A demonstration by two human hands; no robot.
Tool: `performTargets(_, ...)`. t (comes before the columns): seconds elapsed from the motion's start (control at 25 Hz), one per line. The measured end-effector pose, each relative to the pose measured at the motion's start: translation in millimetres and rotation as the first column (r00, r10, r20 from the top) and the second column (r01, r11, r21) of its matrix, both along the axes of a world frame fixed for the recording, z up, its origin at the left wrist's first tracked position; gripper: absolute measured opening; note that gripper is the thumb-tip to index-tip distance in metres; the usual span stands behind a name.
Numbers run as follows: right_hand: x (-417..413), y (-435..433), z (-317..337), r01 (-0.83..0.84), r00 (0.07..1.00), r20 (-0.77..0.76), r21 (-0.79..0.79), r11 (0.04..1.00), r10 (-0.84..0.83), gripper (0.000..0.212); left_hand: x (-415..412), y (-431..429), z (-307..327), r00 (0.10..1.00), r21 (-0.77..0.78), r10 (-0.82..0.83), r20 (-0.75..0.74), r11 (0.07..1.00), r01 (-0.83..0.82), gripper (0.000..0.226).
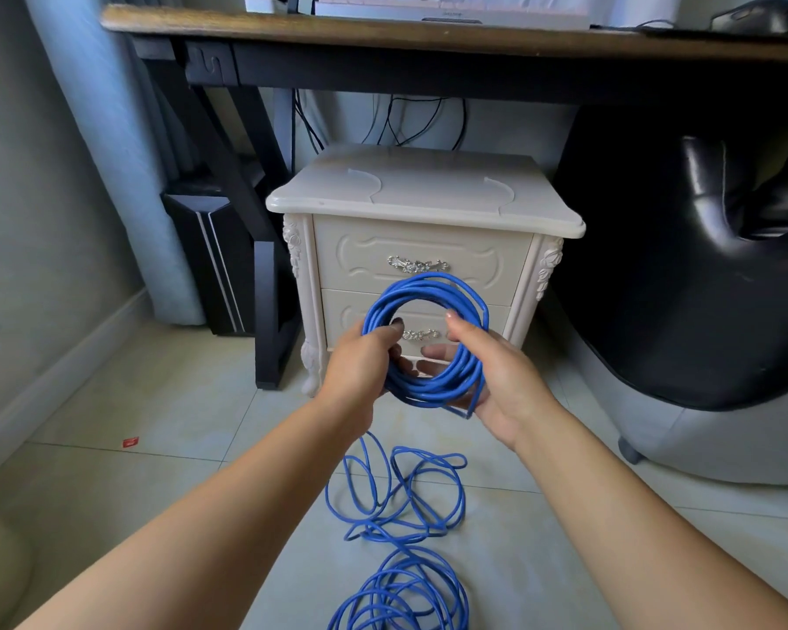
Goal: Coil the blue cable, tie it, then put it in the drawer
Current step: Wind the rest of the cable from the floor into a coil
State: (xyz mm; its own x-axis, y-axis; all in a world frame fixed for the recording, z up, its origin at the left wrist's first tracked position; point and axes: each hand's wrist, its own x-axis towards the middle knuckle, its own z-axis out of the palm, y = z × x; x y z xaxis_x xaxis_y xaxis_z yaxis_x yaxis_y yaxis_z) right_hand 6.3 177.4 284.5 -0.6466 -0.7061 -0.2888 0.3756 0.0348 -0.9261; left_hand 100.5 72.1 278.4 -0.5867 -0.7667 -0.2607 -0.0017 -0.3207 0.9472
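A blue cable coil of several loops is held up in front of the white nightstand. My left hand grips the coil's left side, thumb across the loops. My right hand holds the coil's lower right side, fingers curled under the strands and thumb up inside the ring. The rest of the blue cable trails down from the coil and lies in loose tangles on the tiled floor. Both nightstand drawers, upper and lower, are closed.
A dark wooden desk stands over the nightstand, with black wires hanging behind it. A black desk leg and a dark computer case are at the left. A black leather chair fills the right. A small red scrap lies on the floor.
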Motion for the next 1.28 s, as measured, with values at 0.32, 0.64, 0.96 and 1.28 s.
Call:
performTargets(0.32, -8, 4, -1, -0.074, 0.874, -0.467, 0.147, 0.986, 0.135, 0.016, 15, -12, 11, 0.972, -0.622, -0.16, 0.174, 0.747, 0.234, 0.053)
performTargets(0.64, 0, 1, 0, -0.034, 0.527, -0.769, 0.407, 0.913, 0.362, 0.017, 13, -8, 7, 0.826, -0.762, -0.148, 0.544, 0.326, 0.56, 0.024)
performTargets(0.96, -18, 14, 12, -0.173, 0.81, -0.506, 0.275, 0.946, 0.295, 0.055, 9, -19, 9, 0.967, -0.286, -0.235, 0.1, 0.924, 0.254, 0.018)
performTargets(1.28, 3, 6, 5, -0.13, 0.954, -0.256, 0.106, 0.986, 0.154, 0.046, -1, -10, 10, 0.997, 0.16, 0.054, -0.063, 0.986, -0.043, 0.005)
